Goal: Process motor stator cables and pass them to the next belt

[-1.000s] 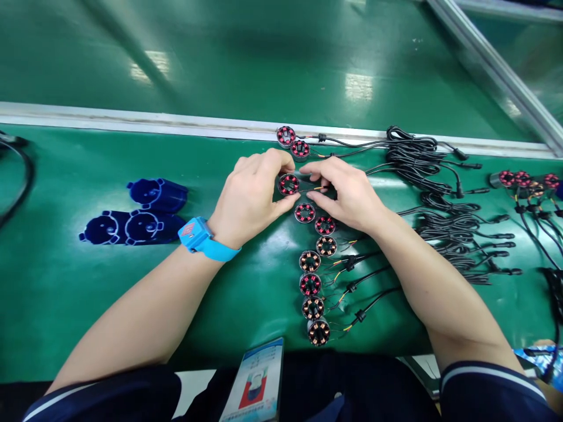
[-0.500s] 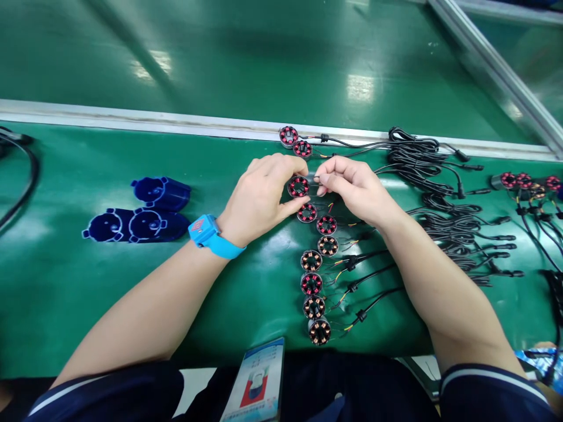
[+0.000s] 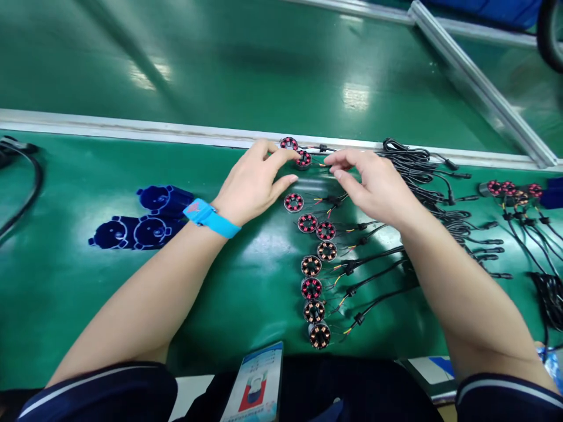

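Observation:
Several small round motor stators with red and copper coils lie in a curved row (image 3: 313, 266) down the middle of the green mat, each trailing a black cable to the right. My left hand (image 3: 253, 181), with a blue wrist strap (image 3: 210, 218), reaches to a stator (image 3: 303, 158) near the far rail, fingers apart and touching it. My right hand (image 3: 373, 181) is beside it, fingers extended over that stator's thin wires. Another stator (image 3: 288, 143) lies just beyond. The stator (image 3: 293, 203) at the top of the row lies free on the mat.
Three dark blue plastic housings (image 3: 145, 220) lie at the left. A bundle of black cables (image 3: 444, 193) spreads at the right, with more stators (image 3: 510, 190) further right. A metal rail (image 3: 132, 130) runs across the back. A printed card (image 3: 257, 384) sits at the near edge.
Both hands let go of the stator they held; it now lies at the top of the row. They moved away from me to the stator by the rail.

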Available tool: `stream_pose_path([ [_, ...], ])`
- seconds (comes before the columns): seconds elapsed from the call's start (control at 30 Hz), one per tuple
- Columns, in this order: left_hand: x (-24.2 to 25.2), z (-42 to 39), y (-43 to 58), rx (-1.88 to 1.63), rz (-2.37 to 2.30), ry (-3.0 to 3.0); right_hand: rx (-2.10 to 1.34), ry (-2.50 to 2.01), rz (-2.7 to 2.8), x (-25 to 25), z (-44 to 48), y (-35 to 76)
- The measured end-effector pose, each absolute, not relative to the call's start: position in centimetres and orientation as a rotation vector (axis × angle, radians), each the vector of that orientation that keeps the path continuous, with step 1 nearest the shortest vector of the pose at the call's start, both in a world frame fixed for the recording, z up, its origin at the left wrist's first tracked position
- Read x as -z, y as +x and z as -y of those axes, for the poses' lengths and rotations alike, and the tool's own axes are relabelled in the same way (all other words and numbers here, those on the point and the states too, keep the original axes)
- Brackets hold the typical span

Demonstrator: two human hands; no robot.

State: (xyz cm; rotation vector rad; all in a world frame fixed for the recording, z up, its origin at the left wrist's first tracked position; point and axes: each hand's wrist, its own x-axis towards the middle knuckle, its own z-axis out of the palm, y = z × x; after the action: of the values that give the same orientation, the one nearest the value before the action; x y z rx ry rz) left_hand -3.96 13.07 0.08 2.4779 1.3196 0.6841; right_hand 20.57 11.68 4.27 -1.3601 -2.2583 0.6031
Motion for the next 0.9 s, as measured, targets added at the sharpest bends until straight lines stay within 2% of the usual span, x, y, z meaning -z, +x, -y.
stream_pose_path([
  [0.13, 0.8, -14.1, -3.4, -0.622, -1.347, 2.517, -0.500, -1.357, 2.375, -3.8, -14.0, 20.3],
  [0.4, 0.7, -13.7, -3.8, -0.706, -1.108, 2.512, -0.602, -1.234, 2.410, -0.8, -15.0, 18.0],
  [0.7, 0.6, -13.6, -3.9, -0.881, -1.157, 2.538, -1.271, -1.183, 1.904, -1.3, -15.0, 18.4],
  [0.9, 0.1, -13.7, -4.1, -0.792, -1.108, 2.546, -1.426, -1.196, 1.697, -0.5, -15.0, 17.9],
])
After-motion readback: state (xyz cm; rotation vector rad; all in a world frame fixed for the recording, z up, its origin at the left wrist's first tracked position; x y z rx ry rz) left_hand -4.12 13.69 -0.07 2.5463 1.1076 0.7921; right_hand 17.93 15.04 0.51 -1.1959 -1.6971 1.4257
